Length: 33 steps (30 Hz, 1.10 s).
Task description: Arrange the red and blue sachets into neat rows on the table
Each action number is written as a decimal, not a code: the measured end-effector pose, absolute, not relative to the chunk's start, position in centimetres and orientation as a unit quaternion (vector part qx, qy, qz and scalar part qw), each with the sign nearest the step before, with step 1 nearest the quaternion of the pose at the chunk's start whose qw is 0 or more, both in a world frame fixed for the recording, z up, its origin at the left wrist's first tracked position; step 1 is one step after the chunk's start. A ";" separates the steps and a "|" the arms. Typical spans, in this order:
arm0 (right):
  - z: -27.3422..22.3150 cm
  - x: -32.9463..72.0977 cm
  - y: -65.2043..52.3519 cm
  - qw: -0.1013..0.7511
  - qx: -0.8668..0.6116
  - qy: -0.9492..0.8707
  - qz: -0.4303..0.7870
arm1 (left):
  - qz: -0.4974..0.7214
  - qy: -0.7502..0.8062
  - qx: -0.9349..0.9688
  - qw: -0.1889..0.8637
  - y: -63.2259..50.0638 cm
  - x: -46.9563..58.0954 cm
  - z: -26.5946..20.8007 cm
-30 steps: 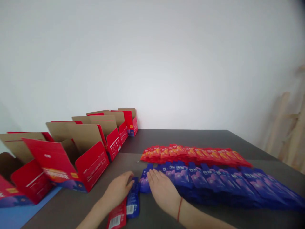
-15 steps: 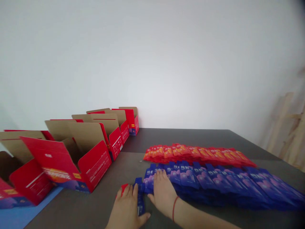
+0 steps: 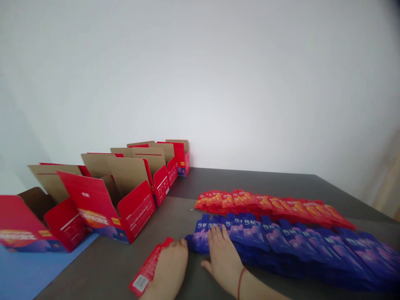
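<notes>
My left hand (image 3: 170, 266) is closed, fingers bent down over a red pouch (image 3: 150, 266). The pouch shows printed text and a white barcode label, and the hand covers part of it. Just right of those fingertips begins a long overlapping row of blue pouches (image 3: 253, 233) with purple round shapes on them. On the left end of that row lies my right hand (image 3: 223, 254), flat with its fingers stretched out; a thin red band circles the wrist. Behind the blue row runs a row of red-orange pouches (image 3: 246, 200).
Several open red cartons (image 3: 137, 212) with brown insides stand in a line on the left, reaching back to the white wall (image 3: 250, 83). A blue mat (image 3: 40, 271) lies at the left front of the dark table (image 3: 118, 266). A wooden piece (image 3: 389, 183) shows at the right edge.
The view has shifted left, so most things sit further right. My left hand has turned and its fingers have curled; the red pouch now shows its barcode. My right hand stays on the blue pouches.
</notes>
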State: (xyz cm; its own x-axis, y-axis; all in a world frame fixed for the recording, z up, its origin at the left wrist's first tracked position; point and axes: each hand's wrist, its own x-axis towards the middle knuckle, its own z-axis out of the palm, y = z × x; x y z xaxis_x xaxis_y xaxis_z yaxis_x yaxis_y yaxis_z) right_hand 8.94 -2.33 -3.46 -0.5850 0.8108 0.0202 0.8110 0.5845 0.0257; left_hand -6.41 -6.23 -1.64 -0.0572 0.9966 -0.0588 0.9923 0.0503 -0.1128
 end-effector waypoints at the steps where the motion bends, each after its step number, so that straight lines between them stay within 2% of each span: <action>1: -3.3 9.2 -2.4 0.020 -0.454 -0.891 0.001 | 0.048 -0.730 -0.681 0.006 -6.0 -6.8 -1.0; 4: -2.9 10.4 -3.0 0.120 -0.435 -0.890 0.060 | -0.026 -0.730 -0.682 -0.032 -5.1 -8.0 1.1; 6: -2.8 11.4 -3.6 0.205 -0.424 -0.874 0.120 | -0.142 -0.688 -0.704 -0.106 -4.5 -8.2 2.4; 8: -3.0 12.4 -4.2 0.285 -0.413 -0.835 0.224 | -0.306 -0.589 -0.709 -0.239 -4.1 -7.3 3.2; 11: -3.4 13.4 -4.8 0.358 -0.352 -0.725 0.471 | -0.478 -0.430 -0.614 -0.457 -3.7 -4.1 2.8; 13: -3.7 13.8 -5.0 0.375 -0.317 -0.624 0.608 | -0.503 -0.398 -0.539 -0.545 -3.5 -1.4 2.0; 15: -4.2 14.2 -5.1 0.392 -0.311 -0.548 0.670 | -0.486 -0.399 -0.502 -0.594 -3.3 0.8 1.5; 21: -4.8 17.2 -6.4 0.410 -0.332 -0.516 0.676 | -0.380 -0.393 -0.490 -0.680 -2.0 4.8 2.1; 24: -4.2 20.1 -7.5 0.389 -0.397 -0.601 0.575 | -0.381 -0.415 -0.461 -0.686 -1.6 6.2 2.0; 25: -3.9 21.2 -7.8 0.400 -0.424 -0.653 0.483 | -0.388 -0.422 -0.445 -0.688 -1.6 6.6 1.9; 27: -3.3 23.0 -8.3 0.436 -0.440 -0.758 0.202 | -0.406 -0.425 -0.418 -0.693 -1.7 7.3 1.5; 29: -3.0 24.0 -8.5 0.450 -0.389 -0.798 -0.100 | -0.420 -0.417 -0.400 -0.700 -1.9 7.9 1.1; 30: -2.9 24.0 -8.5 0.446 -0.356 -0.794 -0.209 | -0.422 -0.417 -0.395 -0.701 -2.1 8.1 0.9; 31: -2.9 23.9 -8.3 0.441 -0.330 -0.785 -0.283 | -0.420 -0.419 -0.389 -0.704 -2.3 8.3 0.8; 33: -2.9 23.2 -7.8 0.425 -0.307 -0.776 -0.351 | -0.408 -0.425 -0.380 -0.713 -2.7 8.7 0.6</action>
State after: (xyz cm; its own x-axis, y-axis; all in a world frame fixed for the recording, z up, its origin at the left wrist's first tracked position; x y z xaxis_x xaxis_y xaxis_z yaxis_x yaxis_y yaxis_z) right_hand 23.25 -7.76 -2.94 -0.4503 0.1783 0.8749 0.7745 0.5656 0.2834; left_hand 8.73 -2.69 0.59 0.3061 0.9050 -0.2953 -0.2586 0.3776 0.8891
